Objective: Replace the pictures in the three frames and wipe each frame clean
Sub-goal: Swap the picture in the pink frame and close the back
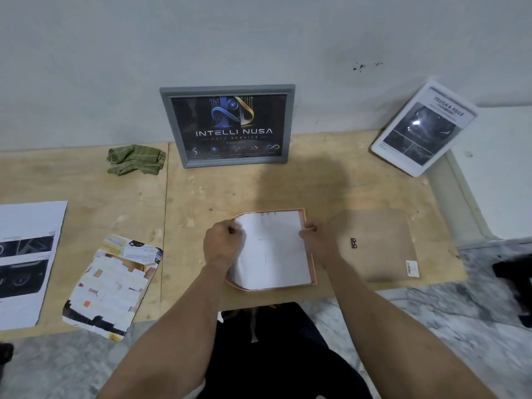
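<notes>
Paper in peach frame, centre of picture.
Our left hand [223, 243] and right hand [318, 240] pinch the white paper sheet [273, 251] over the face-down peach-rimmed picture frame [312, 269].

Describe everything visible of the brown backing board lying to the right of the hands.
The brown backing board, flat and fibreboard-like with rounded corners, lies on the plywood tabletop just right of the right hand. A small black metal hanger sits near its left edge, a white barcode sticker at its near right corner. Neither hand grips it.
</notes>
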A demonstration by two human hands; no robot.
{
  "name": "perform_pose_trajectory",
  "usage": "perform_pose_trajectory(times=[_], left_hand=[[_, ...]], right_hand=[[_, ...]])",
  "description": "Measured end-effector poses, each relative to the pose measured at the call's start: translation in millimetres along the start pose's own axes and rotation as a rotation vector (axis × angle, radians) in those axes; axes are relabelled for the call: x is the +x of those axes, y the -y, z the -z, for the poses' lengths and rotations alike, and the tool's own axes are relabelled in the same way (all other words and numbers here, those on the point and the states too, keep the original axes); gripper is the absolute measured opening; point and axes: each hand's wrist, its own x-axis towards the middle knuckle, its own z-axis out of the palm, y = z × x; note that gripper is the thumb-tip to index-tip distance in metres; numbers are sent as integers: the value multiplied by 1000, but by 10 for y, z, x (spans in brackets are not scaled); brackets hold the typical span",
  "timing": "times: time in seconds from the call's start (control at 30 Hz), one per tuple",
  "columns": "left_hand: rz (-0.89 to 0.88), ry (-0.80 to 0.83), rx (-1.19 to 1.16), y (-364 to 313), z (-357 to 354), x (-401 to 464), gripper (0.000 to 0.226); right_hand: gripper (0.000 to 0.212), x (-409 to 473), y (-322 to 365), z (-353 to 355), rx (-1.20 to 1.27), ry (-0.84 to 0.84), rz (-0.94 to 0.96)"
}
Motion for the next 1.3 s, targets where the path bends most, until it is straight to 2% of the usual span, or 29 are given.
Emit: perform_pose_trajectory(times=[0.1, 0.17, 0.27, 0.47, 0.53, 0.67, 0.8, 0.97, 1.03, 1.13, 1.2, 1.3], left_hand=[[-64, 82, 23, -221, -139, -2, 21], [-93, 158, 3, -375, -283, -19, 16], [-128, 298, 18, -651, -567, -125, 14], [-21, 621, 224, -1222, -1198, -272, 21], [42, 643, 226, -1365, -1402, -301, 24], [79, 545, 291, -1562, -1670, -351, 25], [162, 482, 277, -1599, -1764, -326, 29], [233, 470, -24, -1558, -1744, -359, 26], [228, 445, -48, -1528, -1683, -312, 23], [211, 506, -116, -1459, -1558, -218, 14], [204, 568, -184, -1393, -1402, -151, 15], [193, 634, -340, -1281, -1114, -109, 13]], right_hand=[[7, -64, -31, 124, -18, -98, 3], [17, -91, -100, 261, -47, -148, -2], [20, -65, -243, 615, -146, -171, -21], [10, 237, -603, 1541, -264, -301, -106], [11, 383, -801, 1833, -354, -313, -145], [22, 598, -1018, 2186, -418, -321, -182], [26, 682, -1028, 2305, -326, -294, -222], [32, 701, -1014, 2393, -181, -301, -305], [29, 658, -1018, 2368, -44, -335, -334], [24, 540, -969, 2374, 316, -367, -320], [23, 447, -862, 2407, 495, -320, -269], [17, 314, -673, 2324, 596, -213, -212]])
